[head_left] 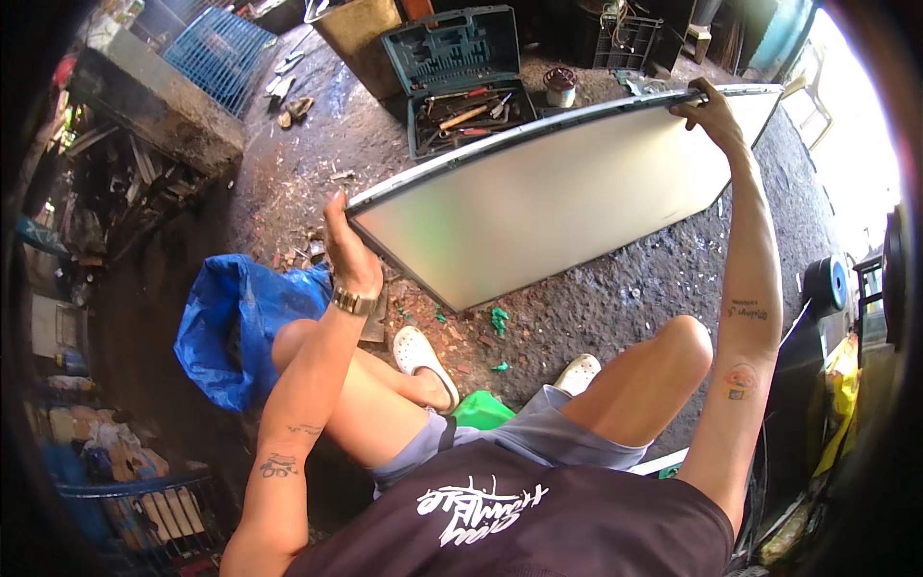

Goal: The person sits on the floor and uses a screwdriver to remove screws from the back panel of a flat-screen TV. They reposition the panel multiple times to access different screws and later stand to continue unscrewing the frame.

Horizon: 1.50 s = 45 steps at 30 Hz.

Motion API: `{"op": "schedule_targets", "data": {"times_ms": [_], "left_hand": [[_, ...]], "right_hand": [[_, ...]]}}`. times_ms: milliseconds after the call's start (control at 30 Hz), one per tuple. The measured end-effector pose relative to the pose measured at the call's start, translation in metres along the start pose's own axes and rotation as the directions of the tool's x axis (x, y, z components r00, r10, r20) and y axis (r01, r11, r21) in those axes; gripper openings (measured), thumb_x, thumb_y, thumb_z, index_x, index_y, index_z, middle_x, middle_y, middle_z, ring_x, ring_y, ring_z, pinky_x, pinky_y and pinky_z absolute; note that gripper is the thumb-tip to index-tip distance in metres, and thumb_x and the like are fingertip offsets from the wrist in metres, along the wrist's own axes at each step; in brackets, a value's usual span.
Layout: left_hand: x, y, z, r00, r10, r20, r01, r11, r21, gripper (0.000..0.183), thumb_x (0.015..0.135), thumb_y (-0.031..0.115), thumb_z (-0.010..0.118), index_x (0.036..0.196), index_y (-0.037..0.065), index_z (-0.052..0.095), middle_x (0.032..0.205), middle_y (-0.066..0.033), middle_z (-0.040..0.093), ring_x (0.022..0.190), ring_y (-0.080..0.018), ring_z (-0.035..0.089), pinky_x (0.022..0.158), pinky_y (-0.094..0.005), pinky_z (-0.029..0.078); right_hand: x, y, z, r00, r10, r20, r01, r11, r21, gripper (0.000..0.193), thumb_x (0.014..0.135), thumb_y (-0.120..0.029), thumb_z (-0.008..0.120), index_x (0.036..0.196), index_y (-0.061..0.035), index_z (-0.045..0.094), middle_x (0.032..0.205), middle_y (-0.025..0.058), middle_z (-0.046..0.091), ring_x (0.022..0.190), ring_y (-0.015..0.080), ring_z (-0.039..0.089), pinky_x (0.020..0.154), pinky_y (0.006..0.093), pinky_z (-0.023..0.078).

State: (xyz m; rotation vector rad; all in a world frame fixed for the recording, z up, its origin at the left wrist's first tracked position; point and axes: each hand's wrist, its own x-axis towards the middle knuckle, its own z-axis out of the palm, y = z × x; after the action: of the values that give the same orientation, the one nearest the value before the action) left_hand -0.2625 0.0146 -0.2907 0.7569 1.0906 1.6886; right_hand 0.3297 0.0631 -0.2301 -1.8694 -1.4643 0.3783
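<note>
A large flat screen panel [567, 183], pale and shiny with a dark thin frame, stands tilted on the ground in front of me. It looks like a display panel taken from a television. At its upper left corner my left hand [352, 252], with a metal watch [354, 302] on the wrist, grips the side edge; some of its fingers are hidden behind the panel. Toward the right end, my right hand [710, 117] is closed over the top edge, thumb on the face side.
Behind the panel lies an open tool case [452, 58] with several hand tools, beside a small tub [560, 88]. A blue plastic sack [236, 322] sits at my left. Green scraps [499, 320] and debris litter the rough ground. A blue crate [217, 60] stands far left.
</note>
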Motion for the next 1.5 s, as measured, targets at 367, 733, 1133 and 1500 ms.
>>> {"op": "schedule_targets", "data": {"times_ms": [367,733,1133,1500], "left_hand": [[-0.042,0.107,0.055,0.414,0.107,0.904,-0.909,0.108,0.403,0.053,0.1,0.037,0.063,0.141,0.004,0.055,0.125,-0.0195,0.069,0.118,-0.0347,0.064,0.108,-0.0442,0.045],[-0.087,0.077,0.096,0.653,-0.077,0.754,-0.755,-0.152,0.638,0.064,0.09,0.065,0.068,0.115,0.006,0.072,0.089,-0.0247,0.075,0.086,-0.0409,0.075,0.076,-0.0508,0.059],[-0.115,0.073,0.089,0.658,0.028,0.753,-0.749,-0.082,0.657,0.061,0.087,0.068,0.069,0.097,0.007,0.073,0.079,-0.0151,0.075,0.073,-0.035,0.074,0.068,-0.0474,0.057],[-0.12,0.069,0.084,0.554,0.146,0.82,-0.825,-0.04,0.564,0.042,0.089,0.051,0.074,0.095,0.009,0.073,0.08,-0.0135,0.074,0.071,-0.0351,0.072,0.066,-0.0458,0.055]], "right_hand": [[-0.064,0.007,-0.028,0.993,-0.077,-0.086,0.069,0.994,-0.09,0.085,0.074,-0.043,0.093,0.138,-0.0046,0.054,0.089,0.0113,0.072,0.069,0.0211,0.067,0.068,0.0371,0.055],[-0.327,-0.17,0.083,0.993,-0.079,-0.083,0.107,0.895,0.432,0.04,0.091,0.008,0.067,0.128,-0.0062,0.071,0.107,0.0092,0.061,0.085,0.0177,0.062,0.074,0.0295,0.053],[-0.337,-0.26,0.153,0.971,-0.009,-0.24,0.095,0.933,0.347,0.017,0.095,-0.014,0.073,0.107,-0.0052,0.064,0.073,0.0155,0.069,0.065,0.0343,0.071,0.058,0.0404,0.054],[-0.339,-0.257,0.158,0.971,-0.031,-0.237,0.099,0.955,0.281,0.018,0.096,-0.014,0.072,0.109,-0.0053,0.063,0.073,0.0164,0.069,0.065,0.0348,0.071,0.057,0.0407,0.053]]}}
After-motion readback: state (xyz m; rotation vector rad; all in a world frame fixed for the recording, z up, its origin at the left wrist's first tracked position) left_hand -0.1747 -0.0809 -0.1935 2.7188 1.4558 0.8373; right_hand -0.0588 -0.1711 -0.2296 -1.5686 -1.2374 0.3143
